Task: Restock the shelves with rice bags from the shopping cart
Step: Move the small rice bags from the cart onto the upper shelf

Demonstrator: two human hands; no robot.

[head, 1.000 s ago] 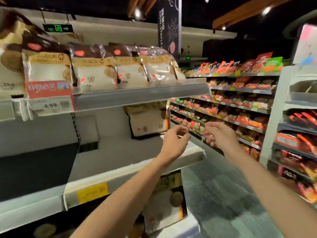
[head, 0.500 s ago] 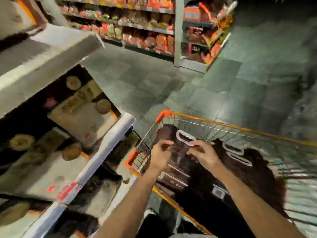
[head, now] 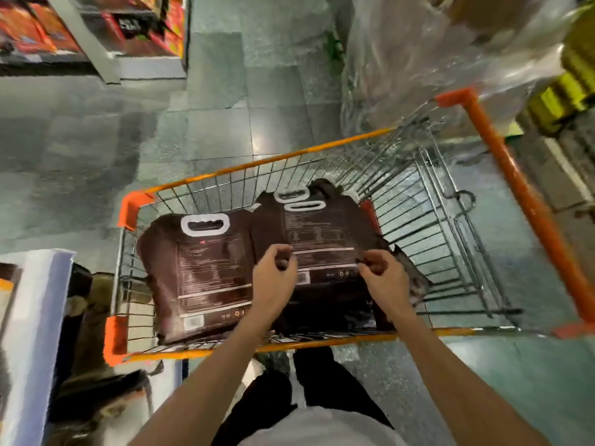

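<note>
Rice bag (head: pixel 322 230) lies 12–6, handle (head: pixel 304 206) at 12; left hand (head: pixel 273 280) and right hand (head: pixel 384 280) curled over its 6 end, equally near, grip unclear.

A: Colours, quick?
B: I see bags (head: pixel 206 268) dk brown w/ white handle rings, pale text and thin white lines. Cart (head: pixel 133 210) rim orange, wire grid silver.
A: The rest?
B: Floor (head: pixel 225 107) grey-green tiles. Packs (head: pixel 29 30) top left red/orange. Trousers (head: pixel 328 381) black, top (head: pixel 322 426) white.
</note>
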